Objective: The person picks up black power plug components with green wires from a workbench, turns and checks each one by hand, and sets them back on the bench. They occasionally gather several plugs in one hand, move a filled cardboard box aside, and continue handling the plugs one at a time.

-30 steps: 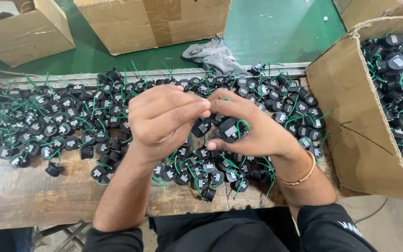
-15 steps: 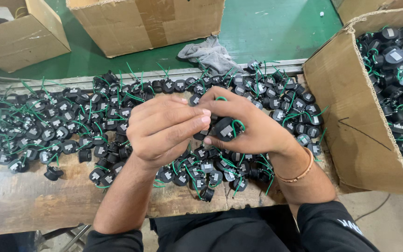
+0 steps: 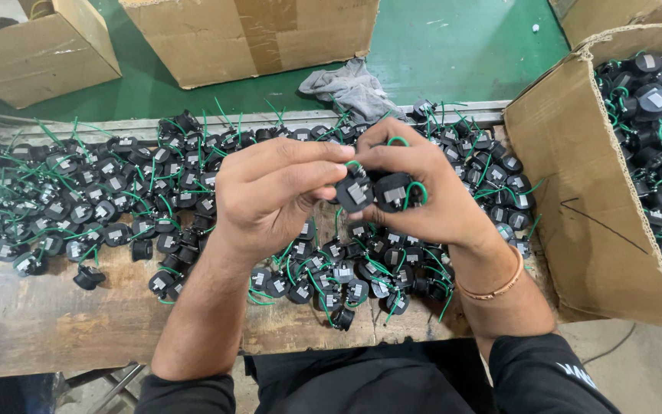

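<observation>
1. Two black round components (image 3: 381,192), each with a green wire loop, are held side by side above the table (image 3: 55,330), over the middle of the spread of parts.
2. Right hand (image 3: 430,192): fingers closed around the right-hand component (wire looped over its edge).
3. Left hand (image 3: 273,192): fingers pinched together on the left-hand component.
4. Matching black components (image 3: 101,207) cover the table beneath both hands.
5. An open cardboard box (image 3: 576,199) at right holds more.
6. A grey rag (image 3: 350,84) lies beyond the table edge.

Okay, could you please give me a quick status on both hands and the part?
Left hand pinching one small black part. Right hand holding a second black part beside it. Nothing blocking; loose parts below.
</observation>
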`<move>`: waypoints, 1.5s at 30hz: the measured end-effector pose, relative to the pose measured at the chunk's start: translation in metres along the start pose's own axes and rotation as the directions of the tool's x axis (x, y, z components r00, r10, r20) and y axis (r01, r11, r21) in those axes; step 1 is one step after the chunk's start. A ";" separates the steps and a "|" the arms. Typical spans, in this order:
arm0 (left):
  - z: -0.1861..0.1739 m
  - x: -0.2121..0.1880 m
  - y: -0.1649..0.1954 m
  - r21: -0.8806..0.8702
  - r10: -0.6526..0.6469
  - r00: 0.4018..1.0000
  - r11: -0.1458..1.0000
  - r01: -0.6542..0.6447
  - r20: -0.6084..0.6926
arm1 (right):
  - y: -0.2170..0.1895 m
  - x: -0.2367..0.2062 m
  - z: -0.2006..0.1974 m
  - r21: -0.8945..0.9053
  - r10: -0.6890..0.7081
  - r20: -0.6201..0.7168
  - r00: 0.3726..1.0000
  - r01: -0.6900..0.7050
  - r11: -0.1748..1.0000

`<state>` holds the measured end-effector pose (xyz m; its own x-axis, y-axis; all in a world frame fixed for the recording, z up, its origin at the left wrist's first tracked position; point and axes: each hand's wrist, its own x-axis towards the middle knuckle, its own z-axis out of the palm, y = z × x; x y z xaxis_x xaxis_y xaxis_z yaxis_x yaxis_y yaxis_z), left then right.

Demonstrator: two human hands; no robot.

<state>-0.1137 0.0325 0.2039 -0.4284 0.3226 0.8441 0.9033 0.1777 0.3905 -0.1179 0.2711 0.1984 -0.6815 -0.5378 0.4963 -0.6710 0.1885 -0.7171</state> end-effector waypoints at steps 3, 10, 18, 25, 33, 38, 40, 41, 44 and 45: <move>0.000 0.001 0.001 0.023 -0.059 0.998 0.998 0.059 0.018 | 0.001 0.001 0.001 -0.084 -0.032 -0.056 0.998 0.027 0.996; 0.011 -0.003 0.002 -0.052 -0.330 0.944 0.942 0.330 0.005 | -0.008 0.003 0.015 -0.172 -0.027 -0.099 0.995 0.010 0.985; 0.020 -0.016 -0.019 -0.220 -0.265 0.964 0.940 0.261 0.011 | -0.017 -0.004 0.003 -0.206 -0.071 -0.121 0.990 0.045 0.977; 0.054 -0.035 -0.069 0.437 -0.456 0.804 0.855 0.277 0.381 | -0.009 -0.011 -0.011 0.048 -0.024 -0.392 0.919 0.047 0.998; 0.083 -0.068 -0.085 0.639 -0.623 0.569 0.741 0.209 0.536 | 0.008 -0.019 -0.015 0.671 0.180 -0.516 0.838 0.264 0.693; 0.092 -0.076 -0.083 0.619 -0.654 0.485 0.742 0.259 0.580 | 0.016 -0.023 -0.020 0.758 0.228 -0.499 0.836 0.294 0.582; 0.094 -0.080 -0.083 0.630 -0.645 0.502 0.742 0.230 0.576 | 0.018 -0.025 -0.020 0.765 0.229 -0.498 0.837 0.299 0.570; 0.095 -0.081 -0.084 0.636 -0.641 0.510 0.741 0.216 0.574 | 0.019 -0.025 -0.020 0.764 0.223 -0.497 0.838 0.302 0.570; 0.095 -0.085 -0.088 0.597 -0.621 0.521 0.765 0.241 0.585 | 0.020 -0.026 -0.018 0.761 0.216 -0.492 0.844 0.296 0.577; 0.096 -0.086 -0.089 0.617 -0.633 0.515 0.752 0.233 0.578 | 0.020 -0.026 -0.018 0.759 0.218 -0.491 0.843 0.292 0.582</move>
<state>-0.1593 0.0779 0.0613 -0.8064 0.5909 -0.0248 0.5649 0.7819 0.2636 -0.1191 0.3037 0.1797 -0.8644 -0.0086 0.5028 -0.3677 -0.6711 -0.6437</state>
